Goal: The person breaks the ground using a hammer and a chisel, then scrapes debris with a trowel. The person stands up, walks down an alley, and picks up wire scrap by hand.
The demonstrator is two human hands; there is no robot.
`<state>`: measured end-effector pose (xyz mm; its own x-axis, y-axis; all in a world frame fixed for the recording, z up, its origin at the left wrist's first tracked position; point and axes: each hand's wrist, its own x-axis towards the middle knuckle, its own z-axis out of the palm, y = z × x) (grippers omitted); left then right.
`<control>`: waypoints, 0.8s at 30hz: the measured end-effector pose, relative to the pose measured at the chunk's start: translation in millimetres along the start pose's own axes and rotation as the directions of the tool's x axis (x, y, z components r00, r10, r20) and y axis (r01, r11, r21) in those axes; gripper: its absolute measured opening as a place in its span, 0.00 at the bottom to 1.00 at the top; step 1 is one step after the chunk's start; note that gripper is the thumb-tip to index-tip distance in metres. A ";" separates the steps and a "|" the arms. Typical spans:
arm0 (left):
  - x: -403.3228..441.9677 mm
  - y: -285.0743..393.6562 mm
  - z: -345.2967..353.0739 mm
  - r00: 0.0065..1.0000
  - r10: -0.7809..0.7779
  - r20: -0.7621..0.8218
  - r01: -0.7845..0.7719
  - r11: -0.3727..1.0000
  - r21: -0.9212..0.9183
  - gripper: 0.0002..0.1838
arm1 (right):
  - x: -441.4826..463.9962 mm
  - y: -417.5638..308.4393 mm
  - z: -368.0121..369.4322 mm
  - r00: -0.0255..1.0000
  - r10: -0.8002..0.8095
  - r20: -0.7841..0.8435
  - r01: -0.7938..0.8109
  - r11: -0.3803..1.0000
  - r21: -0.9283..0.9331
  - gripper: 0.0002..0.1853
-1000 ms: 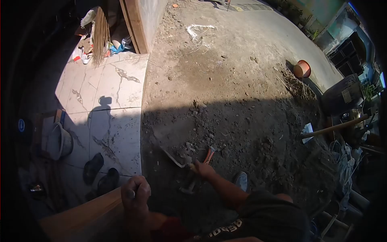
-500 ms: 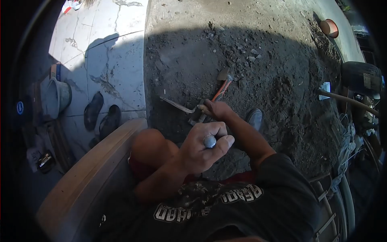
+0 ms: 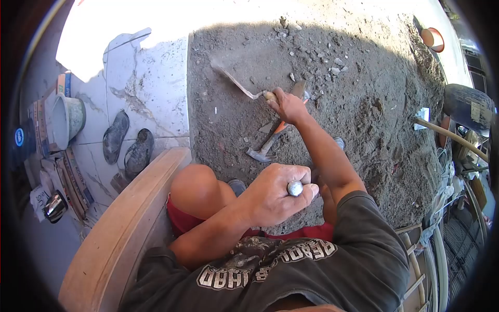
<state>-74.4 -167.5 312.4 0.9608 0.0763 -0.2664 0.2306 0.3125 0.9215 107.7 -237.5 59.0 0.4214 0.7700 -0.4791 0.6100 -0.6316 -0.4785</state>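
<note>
My left hand (image 3: 278, 195) is closed in a fist in front of my shirt. Out of it shows the rounded grey metal end of a bar (image 3: 294, 188); the rest is hidden. Farther out, my right hand (image 3: 289, 106) grips the wooden handle of a trowel (image 3: 240, 86), its blade pointing to the upper left over the grey soil (image 3: 244, 57). The blade's tip is blurred. Just below the right hand lies a hammer (image 3: 260, 154) with an orange and dark handle, partly covered by that hand. A flat brown piece (image 3: 299, 88) shows beside the fingers.
Pale tiles (image 3: 156, 83) border the soil on the left, with dark sandals (image 3: 115, 136) and a grey bucket (image 3: 68, 122) on them. A curved wooden edge (image 3: 125, 223) runs beside my left leg. At right are a dark container (image 3: 468, 108), a long wooden handle (image 3: 452, 133) and an orange-brown pot (image 3: 432, 40).
My right hand has moved away from my body with the trowel, uncovering the hammer head. My left hand has shifted slightly right and closer to me. The picture is brighter.
</note>
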 end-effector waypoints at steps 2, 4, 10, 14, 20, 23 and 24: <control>2.1 4.7 -3.3 1.000 -0.007 -0.001 0.007 1.000 0.021 0.14 | 32.0 5.4 -8.7 0.996 0.083 -0.025 -0.083 0.996 0.008 0.25; -1.7 6.7 -4.0 0.999 -0.041 -0.016 0.041 0.999 0.036 0.14 | 66.2 54.6 -1.9 0.969 0.147 -0.197 -0.147 0.989 0.016 0.27; 2.1 8.2 0.4 1.000 -0.018 -0.010 0.019 0.999 0.042 0.14 | 41.4 85.7 -54.5 0.804 0.471 -0.363 -0.443 0.881 0.164 0.27; -2.3 2.1 9.6 0.997 -0.048 0.056 0.046 0.999 0.028 0.15 | -18.3 18.7 -29.0 0.978 0.185 -0.094 -0.175 0.979 0.108 0.26; -2.2 7.7 5.8 0.991 -0.120 0.063 0.118 0.993 0.023 0.17 | -49.5 65.1 -18.2 0.947 0.276 -0.163 -0.281 0.960 -0.006 0.22; -1.3 1.4 10.5 0.995 -0.072 0.065 0.064 0.990 0.127 0.17 | -42.9 81.4 -36.9 0.887 0.400 -0.230 -0.392 0.916 0.080 0.23; -1.3 -1.8 11.1 0.988 -0.124 0.093 0.117 0.990 0.083 0.17 | -45.3 71.9 -42.3 0.902 0.365 -0.229 -0.344 0.931 0.125 0.24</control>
<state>-74.4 -178.7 314.3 0.9348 -0.0515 -0.3515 0.3532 0.2401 0.9042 160.8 -314.0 77.4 0.7566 0.4853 -0.4382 0.3388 -0.8641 -0.3721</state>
